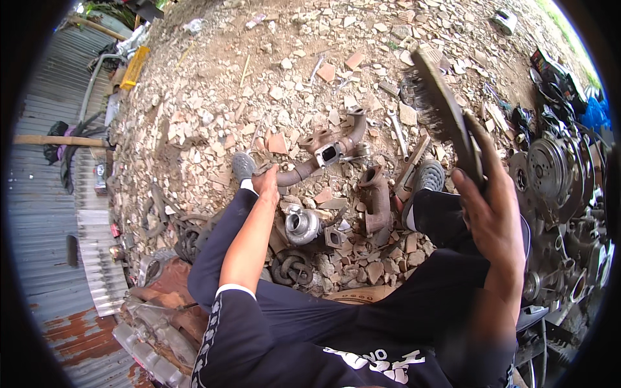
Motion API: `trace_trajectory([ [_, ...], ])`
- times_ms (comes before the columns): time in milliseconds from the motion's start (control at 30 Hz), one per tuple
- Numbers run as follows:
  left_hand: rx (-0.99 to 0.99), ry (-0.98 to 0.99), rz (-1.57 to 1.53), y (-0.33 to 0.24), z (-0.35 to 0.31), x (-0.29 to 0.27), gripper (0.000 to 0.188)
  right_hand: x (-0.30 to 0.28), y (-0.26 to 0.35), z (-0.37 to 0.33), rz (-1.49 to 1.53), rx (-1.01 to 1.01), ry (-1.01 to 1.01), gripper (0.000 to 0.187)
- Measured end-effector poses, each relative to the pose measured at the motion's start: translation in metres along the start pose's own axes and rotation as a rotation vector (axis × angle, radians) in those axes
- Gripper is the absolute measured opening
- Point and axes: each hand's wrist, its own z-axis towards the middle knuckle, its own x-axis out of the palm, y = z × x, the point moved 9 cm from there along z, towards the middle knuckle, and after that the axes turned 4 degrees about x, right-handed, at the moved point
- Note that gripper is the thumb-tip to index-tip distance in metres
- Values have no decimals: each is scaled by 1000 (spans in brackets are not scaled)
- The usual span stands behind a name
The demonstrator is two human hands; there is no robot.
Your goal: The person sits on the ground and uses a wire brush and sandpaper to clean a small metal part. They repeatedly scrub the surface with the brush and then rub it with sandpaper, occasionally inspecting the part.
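- We look down, seated outdoors, at ground (213, 97) strewn with broken brick and stone rubble; corrugated metal sheeting (45, 213) runs along the far left edge.
- Near our left knee lie rusty metal parts (162, 304) and dark rubber rings.
- Our left hand (266, 181) reaches forward and is closed around the near end of a rusty exhaust manifold pipe (326, 152), which lies on the rubble between our two grey shoes.
- We judge this pipe to be heavy, rigid cast metal with a rough, rusty skin; its round tube end, where our hand sits, looks the surest place to grasp.
- Just below it rest a small silver turbocharger housing (302, 224) and a second rusty elbow pipe (376, 200).
- Our right hand (491, 207) is raised and clenched on the handle of a wire brush (440, 103), bristles up and away from us; it looks light and stiff.
- At the far right stands an engine block (563, 194) with pulleys.
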Motion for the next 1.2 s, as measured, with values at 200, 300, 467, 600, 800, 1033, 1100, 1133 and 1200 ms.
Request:
trace_trajectory([
  [200, 120, 183, 243, -128, -120, -9, 41, -11, 9, -10, -20, -188, -30, 58],
  [300, 96, 269, 236, -143, -147, -13, 40, -19, 5, -15, 14, -204, -34, 57],
  [467, 179, 285, 149, -149, -178, -20, 34, -18, 11, -22, 17, -161, 0, 57],
  [600, 321, 356, 177, -164, -183, 16, 25, -12, 12, -26, -32, -118, 39, 58],
  [800, 329, 457, 170, -196, -205, 64, 16, 8, 8, -30, -16, -98, 25, 60],
  [1033, -131, 536, -288, -165, -200, 79, 26, 29, -3, -34, 26, 13, 102, 59],
  [1100, -240, 601, -352, -169, -228, 80, 14, 36, -37, -23, 162, 44, 56, 61],
  [1133, -251, 613, -312, -170, -236, 79, 12, 43, -53, -22, 323, 165, 73, 61],
  [1200, -57, 519, -212, -173, -231, 71, 12, 60, -68, -26, 678, 357, 88, 61],
])
